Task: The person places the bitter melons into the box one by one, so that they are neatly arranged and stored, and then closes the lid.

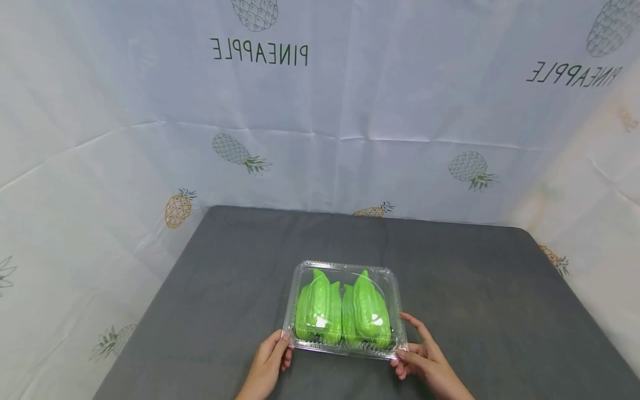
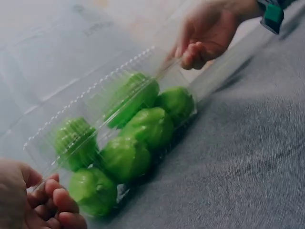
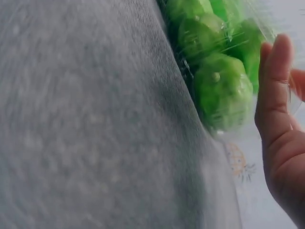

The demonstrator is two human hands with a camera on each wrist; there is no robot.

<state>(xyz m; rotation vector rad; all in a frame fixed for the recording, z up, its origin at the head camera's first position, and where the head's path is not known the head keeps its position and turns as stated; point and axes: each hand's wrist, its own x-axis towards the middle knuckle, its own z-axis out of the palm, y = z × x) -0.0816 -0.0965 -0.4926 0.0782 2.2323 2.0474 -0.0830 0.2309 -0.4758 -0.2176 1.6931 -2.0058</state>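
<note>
A clear plastic clamshell box holds several bright green, ridged, pointed vegetables that look like bitter melons. My left hand pinches the near left corner of its rim between thumb and fingers. At the near right corner, my right hand grips the rim, with the index finger stretched along the side. Both hands, left and right, appear on the rim in the left wrist view. The blunt ends of the green vegetables face the right wrist camera. Whether the box touches the table cannot be told.
A dark grey cloth covers the table beneath the box. White curtains printed with pineapples and mirrored lettering hang behind the table and along both sides. A dark band with a green patch sits on the right wrist.
</note>
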